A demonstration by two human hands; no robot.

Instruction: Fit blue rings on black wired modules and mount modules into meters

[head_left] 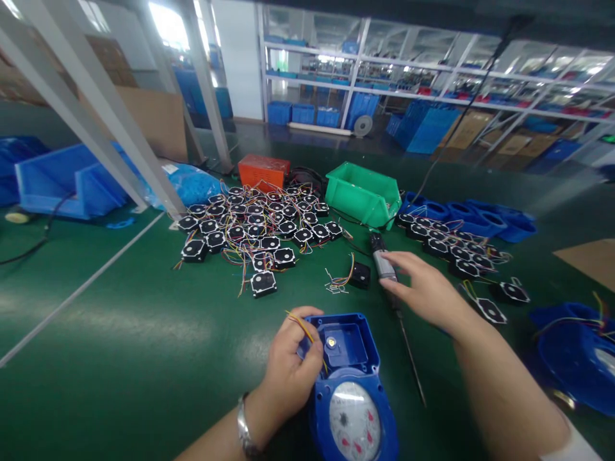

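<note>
A blue water meter lies in front of me, its round dial with red pointers facing up and its square compartment at the far end. My left hand is closed on the left edge of that compartment, with thin yellow and red wires running under the thumb. A grey and black electric screwdriver with a long shaft lies to the right of the meter. Over its body is my right hand, fingers apart; whether the fingertips touch it I cannot tell. Beyond the meter sit a black module and several small screws.
Many black wired modules cover the back of the green table; more stand at right. Behind are an orange box, a green bin and blue housings. Another blue meter is at far right.
</note>
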